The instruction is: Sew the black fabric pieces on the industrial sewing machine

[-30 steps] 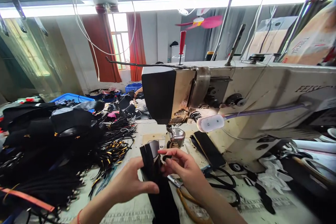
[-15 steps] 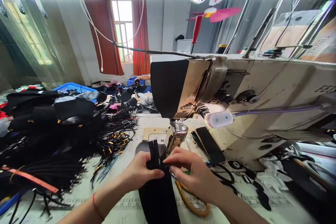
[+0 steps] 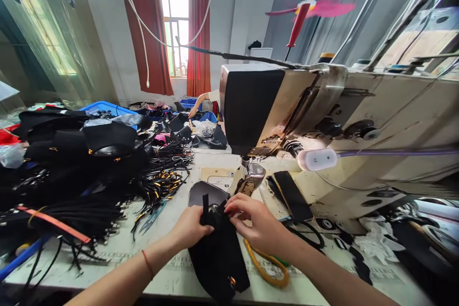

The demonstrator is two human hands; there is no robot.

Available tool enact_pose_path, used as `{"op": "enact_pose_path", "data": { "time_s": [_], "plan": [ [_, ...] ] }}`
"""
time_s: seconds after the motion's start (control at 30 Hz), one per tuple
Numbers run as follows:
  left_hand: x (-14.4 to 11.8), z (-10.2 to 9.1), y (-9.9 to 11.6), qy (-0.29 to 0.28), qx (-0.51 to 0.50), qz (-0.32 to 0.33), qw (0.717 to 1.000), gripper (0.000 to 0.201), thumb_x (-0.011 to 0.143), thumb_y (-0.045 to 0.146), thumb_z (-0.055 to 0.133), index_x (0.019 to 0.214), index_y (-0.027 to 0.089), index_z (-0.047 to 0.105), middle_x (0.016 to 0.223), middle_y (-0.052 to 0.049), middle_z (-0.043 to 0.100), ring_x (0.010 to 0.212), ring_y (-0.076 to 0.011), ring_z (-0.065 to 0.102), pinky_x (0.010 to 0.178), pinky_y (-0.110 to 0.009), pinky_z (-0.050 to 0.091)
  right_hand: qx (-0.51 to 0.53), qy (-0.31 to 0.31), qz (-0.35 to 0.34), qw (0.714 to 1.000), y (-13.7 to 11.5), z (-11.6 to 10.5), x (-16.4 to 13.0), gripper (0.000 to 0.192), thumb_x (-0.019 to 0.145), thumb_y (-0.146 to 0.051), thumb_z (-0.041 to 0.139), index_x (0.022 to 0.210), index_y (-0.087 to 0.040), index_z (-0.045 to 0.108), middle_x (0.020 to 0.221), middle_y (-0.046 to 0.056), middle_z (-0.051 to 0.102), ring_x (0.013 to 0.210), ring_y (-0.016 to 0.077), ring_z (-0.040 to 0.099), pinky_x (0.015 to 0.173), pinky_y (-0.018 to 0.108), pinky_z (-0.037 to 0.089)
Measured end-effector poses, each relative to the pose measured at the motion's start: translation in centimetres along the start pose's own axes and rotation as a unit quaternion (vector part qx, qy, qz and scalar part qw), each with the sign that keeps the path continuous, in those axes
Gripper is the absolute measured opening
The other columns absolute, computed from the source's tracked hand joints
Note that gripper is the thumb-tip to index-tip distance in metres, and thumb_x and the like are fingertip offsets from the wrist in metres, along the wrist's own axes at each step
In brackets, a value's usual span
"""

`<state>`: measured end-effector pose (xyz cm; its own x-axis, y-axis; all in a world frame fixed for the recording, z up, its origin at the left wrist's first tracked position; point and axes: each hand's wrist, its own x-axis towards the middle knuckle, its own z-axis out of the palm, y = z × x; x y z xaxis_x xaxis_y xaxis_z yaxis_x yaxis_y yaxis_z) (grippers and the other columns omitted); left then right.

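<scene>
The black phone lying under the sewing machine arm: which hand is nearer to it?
Right. The right hand pinches the black fabric piece just left of the phone; the left hand grips the fabric's far side.

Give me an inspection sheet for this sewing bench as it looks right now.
Surface: pale table, printed ruler along its front edge.
Job's things: black fabric piece in front of the presser foot.
Clutter: black strap pile, yellow-handled scissors, dark flat slab.
Grippers: left hand and right hand both pinch the fabric.
Cables: white cords hang overhead.
Surroundings: sewing machine, red curtains, another person's arm.
</scene>
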<state>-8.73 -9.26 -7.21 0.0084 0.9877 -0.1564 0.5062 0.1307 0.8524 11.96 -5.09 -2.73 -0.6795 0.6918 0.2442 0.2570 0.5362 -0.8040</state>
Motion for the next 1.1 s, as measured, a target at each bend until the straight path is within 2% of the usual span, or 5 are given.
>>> {"op": "enact_pose_path", "data": {
  "time_s": [0.2,0.57,0.77,1.0,1.1],
  "plan": [
    [-0.5,0.0,-1.5,0.012,-0.059,0.021,0.998,0.020,0.066,0.025,0.070,0.084,0.016,0.073,0.081,-0.002,0.074,0.079,-0.0222,0.064,0.067,-0.027,0.047,0.009,-0.017,0.018,1.000,1.1,1.4,0.8,0.029,0.084,-0.009,0.050,0.093,-0.017,0.077,0.079,0.004,0.058,0.064,0.0126,0.061,0.061,0.024,0.049],
    [-0.4,0.1,1.8,0.005,-0.161,0.094,0.983,0.032,0.063,0.017,0.071,0.095,0.015,0.070,0.090,-0.002,0.074,0.083,-0.0198,0.064,0.073,-0.027,0.049,0.041,-0.013,0.021,0.999,0.4,0.9,2.0,0.023,0.088,-0.016,0.050,0.092,-0.014,0.073,0.074,0.003,0.059,0.061,0.0125,0.059,0.057,0.024,0.048],
    [-0.3,0.2,3.0,0.001,-0.145,0.101,0.984,0.033,0.061,0.015,0.073,0.094,0.015,0.069,0.087,-0.001,0.073,0.080,-0.0196,0.062,0.067,-0.026,0.046,-0.021,-0.016,-0.013,1.000,-0.2,0.3,1.9,0.035,0.084,-0.011,0.050,0.102,-0.022,0.077,0.085,0.004,0.062,0.078,0.0154,0.060,0.071,0.027,0.047],
    [-0.5,0.0,4.4,-0.026,-0.151,0.105,0.983,0.032,0.064,0.013,0.070,0.095,0.017,0.070,0.091,0.000,0.073,0.084,-0.0182,0.063,0.074,-0.026,0.047,0.161,0.010,0.084,0.983,-1.2,-1.1,1.8,0.015,0.083,-0.026,0.056,0.091,-0.017,0.064,0.079,0.003,0.062,0.070,0.0156,0.062,0.063,0.027,0.051],
    [-0.6,-0.1,4.9,-0.032,-0.144,0.100,0.984,0.035,0.063,0.012,0.069,0.098,0.017,0.070,0.090,0.000,0.073,0.083,-0.0179,0.062,0.074,-0.026,0.047,0.141,0.026,0.082,0.986,-1.4,-1.7,1.6,0.018,0.086,-0.026,0.055,0.092,-0.016,0.068,0.073,0.001,0.060,0.064,0.0129,0.059,0.061,0.025,0.049]
  ]
}}
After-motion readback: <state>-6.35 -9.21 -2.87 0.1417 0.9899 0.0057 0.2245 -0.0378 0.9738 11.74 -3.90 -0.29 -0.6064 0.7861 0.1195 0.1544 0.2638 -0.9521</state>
